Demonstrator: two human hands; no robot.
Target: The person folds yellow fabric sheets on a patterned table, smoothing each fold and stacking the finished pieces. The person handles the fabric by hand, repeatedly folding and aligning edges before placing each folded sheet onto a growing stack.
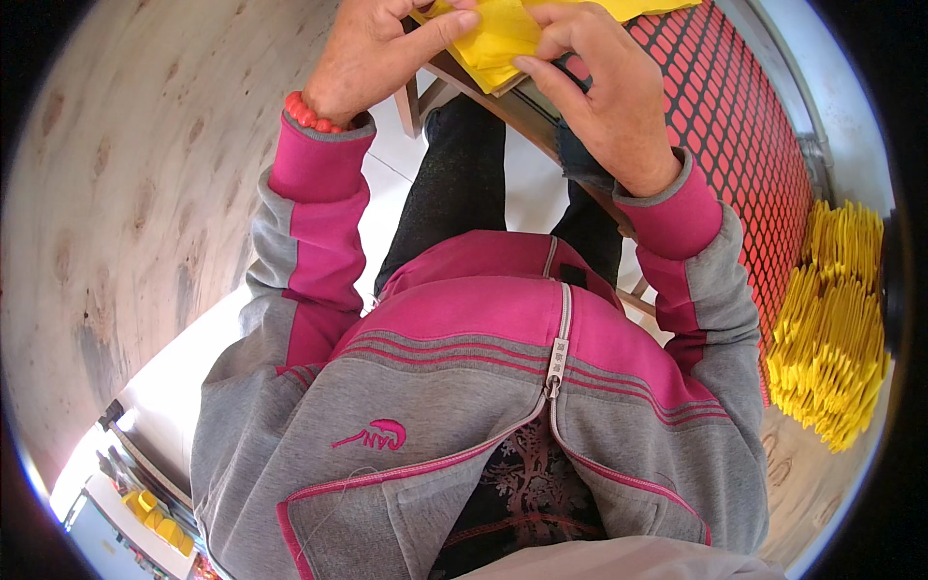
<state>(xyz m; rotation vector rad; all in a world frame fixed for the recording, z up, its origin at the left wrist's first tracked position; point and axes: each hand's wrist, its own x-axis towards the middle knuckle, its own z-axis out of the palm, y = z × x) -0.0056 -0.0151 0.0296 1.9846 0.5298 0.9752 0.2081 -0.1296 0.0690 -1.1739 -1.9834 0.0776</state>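
**Yellow sheet [498, 43] held at the upper edge between two bare hands**

Nearest, the view is filled by a grey and pink jacket [454, 406], partly unzipped, with a dark printed garment [536, 483] exposed beneath. A small pink emblem [372, 435] is embroidered on its chest. Beyond its hem, dark trousers [449, 179] are seen against a pale floor [387, 179].

Farther out, both forearms are stretched forward. A red beaded bracelet [311, 113] is worn at the wrist of the left hand [372, 63]. The left thumb is laid across the yellow sheet; the other fingers are partly cut off by the upper edge, so whether they are closed cannot be told. By the right hand [614, 106], the near edge of the sheet is pinched between the thumb and a bent forefinger, with the remaining fingers curled. A dark object [575, 77] is partly hidden at the right palm; its kind cannot be made out.

The sheet is set above a wooden frame [527, 121], folded or layered at its near corner. To the right, a red surface [725, 106] is covered by a black lattice pattern. Past it, many yellow pieces [831, 329] are packed closely in rows. At the far left, a broad wooden board [145, 193] is marked with knots.
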